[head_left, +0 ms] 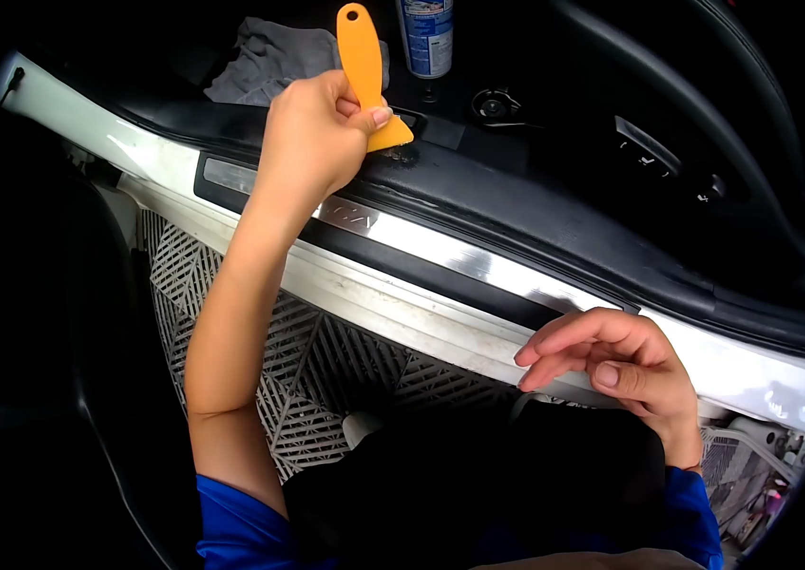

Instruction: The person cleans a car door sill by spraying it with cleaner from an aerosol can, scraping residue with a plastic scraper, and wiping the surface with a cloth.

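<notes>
My left hand (312, 138) is closed around the lower handle of a yellow plastic scraper (361, 52). The scraper stands handle up, its wide blade down on the black plastic trim (479, 176) inside a car's door sill. Small dark specks show on the trim beside the blade. Over the outer edge of the white sill, my right hand (626, 361) hovers with loosely curved fingers and holds nothing. Between the two hands runs a shiny metal sill plate (450, 256) with a black border; my left forearm hides part of it.
A grey cloth (265, 62) lies on the dark car floor behind my left hand. Near it stands a blue and white spray can (426, 38). Seat-side controls (648, 147) are at the right. Below the sill is a grey slatted floor (303, 408).
</notes>
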`<state>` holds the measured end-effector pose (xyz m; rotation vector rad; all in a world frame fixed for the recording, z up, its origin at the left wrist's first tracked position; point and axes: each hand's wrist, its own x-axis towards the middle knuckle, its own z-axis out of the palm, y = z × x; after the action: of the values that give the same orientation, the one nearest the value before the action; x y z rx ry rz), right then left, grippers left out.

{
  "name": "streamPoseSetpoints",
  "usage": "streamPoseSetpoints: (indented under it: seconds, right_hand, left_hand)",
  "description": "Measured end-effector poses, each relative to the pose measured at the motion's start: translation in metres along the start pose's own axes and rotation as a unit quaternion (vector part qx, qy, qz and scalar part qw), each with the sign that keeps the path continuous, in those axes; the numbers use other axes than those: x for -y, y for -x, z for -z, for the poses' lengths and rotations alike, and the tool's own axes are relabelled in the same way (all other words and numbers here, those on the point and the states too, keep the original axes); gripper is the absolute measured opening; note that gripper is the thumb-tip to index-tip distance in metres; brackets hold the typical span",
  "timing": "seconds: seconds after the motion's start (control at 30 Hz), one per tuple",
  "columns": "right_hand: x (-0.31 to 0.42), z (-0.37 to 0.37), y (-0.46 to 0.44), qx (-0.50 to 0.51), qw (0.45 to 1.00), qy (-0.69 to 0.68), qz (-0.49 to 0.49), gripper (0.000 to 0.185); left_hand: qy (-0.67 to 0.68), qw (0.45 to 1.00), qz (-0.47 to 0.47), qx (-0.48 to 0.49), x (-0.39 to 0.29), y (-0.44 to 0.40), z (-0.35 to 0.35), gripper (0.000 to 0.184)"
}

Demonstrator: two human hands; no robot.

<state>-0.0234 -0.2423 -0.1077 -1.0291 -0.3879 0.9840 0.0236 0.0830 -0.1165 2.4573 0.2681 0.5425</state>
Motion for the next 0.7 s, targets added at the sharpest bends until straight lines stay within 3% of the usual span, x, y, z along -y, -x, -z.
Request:
streamPoseSetpoints:
  seconds: [0.13,0.2,0.27,0.33,0.43,0.7]
  right_hand:
    - [-0.001,-0.001,0.001,0.004,1.000,-0.004,0.003,0.034]
    - [-0.002,-0.001,0.000,0.006,1.000,-0.002,0.006,0.034]
    - [-0.001,-0.002,0.001,0.005,1.000,-0.002,0.005,0.034]
    - [0.000,-0.002,0.001,-0.003,1.000,0.005,0.006,0.034]
    - [-0.002,-0.001,0.001,0.009,1.000,0.000,0.003,0.034]
    - [-0.004,-0.001,0.000,0.013,1.000,0.002,0.016,0.034]
  left_hand:
    - [-0.015,0.998,0.048,-0.027,0.011,-0.016,0.006,0.025]
    - [-0.021,0.999,0.010,0.035,-0.004,-0.004,0.001,0.025]
    - [-0.024,0.999,-0.009,0.038,-0.003,-0.007,0.003,0.025]
    - [-0.030,0.997,0.072,0.007,0.007,-0.016,0.007,0.025]
    - [-0.034,0.999,0.002,0.007,-0.001,-0.004,-0.003,0.024]
    - [0.009,0.999,0.022,0.043,0.006,-0.012,0.001,0.024]
